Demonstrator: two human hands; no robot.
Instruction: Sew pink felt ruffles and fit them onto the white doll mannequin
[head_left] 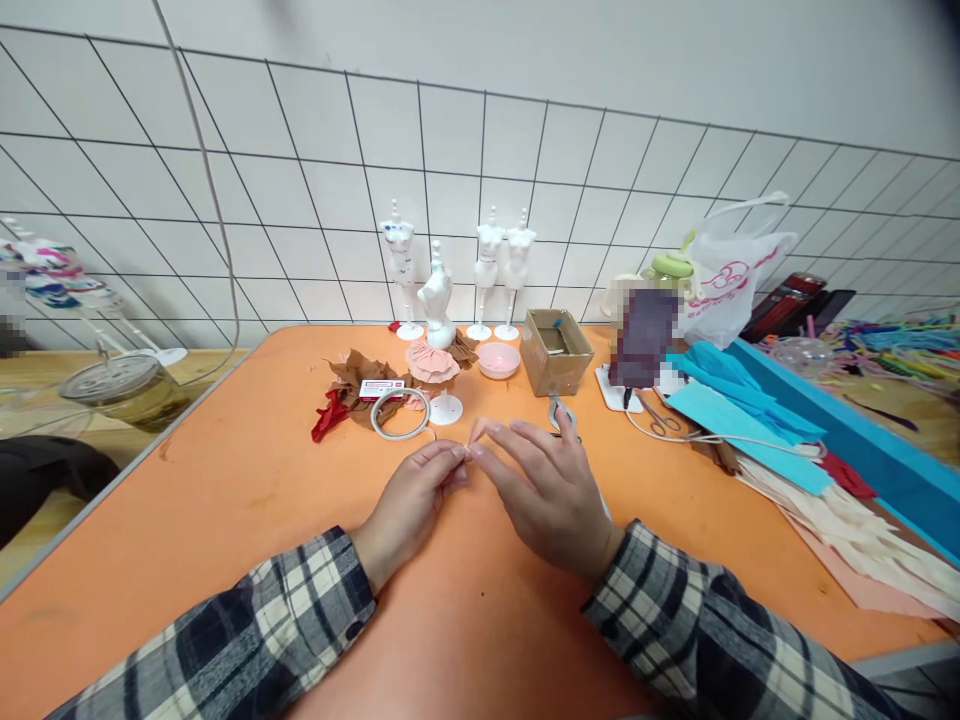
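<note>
Over the middle of the orange table, my left hand (411,502) pinches a small piece of pale pink crepe paper (475,432) between thumb and fingertips. My right hand (551,490) meets it from the other side; thumb and index finger close on the same piece while the other fingers stay loosely extended. Just beyond stands a small white dress form (435,290) wearing a ruffled pink paper skirt (431,362). A pale ring-shaped roll (400,436) lies in front of brown crumpled paper (352,375). Scissors (561,412) are partly hidden behind my right hand.
A pink bowl (499,361) and a cardboard box (556,352) stand farther back. More white dress forms (489,262) line the wall. On the right are a phone on a stand (642,338), more scissors (664,420), blue paper sheets (754,430) and cream strips (840,515).
</note>
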